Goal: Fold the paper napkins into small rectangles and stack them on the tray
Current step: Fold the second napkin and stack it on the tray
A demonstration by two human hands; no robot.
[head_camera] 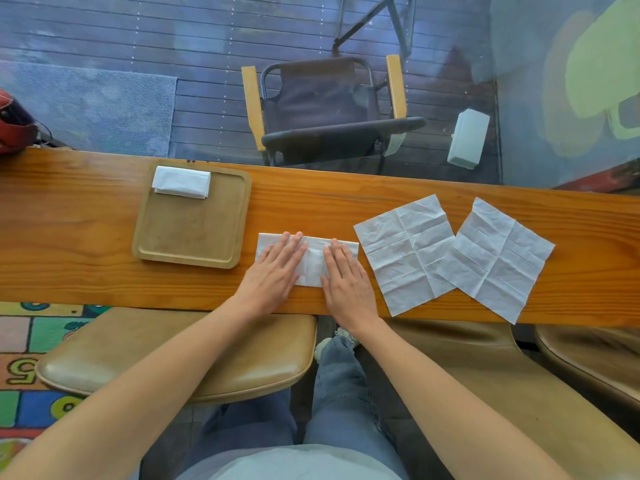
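A half-folded white napkin (313, 263) lies as a long rectangle on the wooden counter (86, 230), just right of the tray. My left hand (273, 271) presses flat on its left part, and my right hand (346, 282) presses flat on its right part; both have fingers spread. The wooden tray (194, 233) sits to the left with a stack of small folded napkins (181, 181) in its far left corner. Two unfolded creased napkins lie to the right, one (407, 252) overlapped by the other (498, 258).
A tan stool seat (180, 355) stands under the counter's near edge, with more seats (588, 355) to the right. Beyond a glass pane are a folding chair (325, 109) and a white block (468, 138). A red object (14, 123) sits at the far left.
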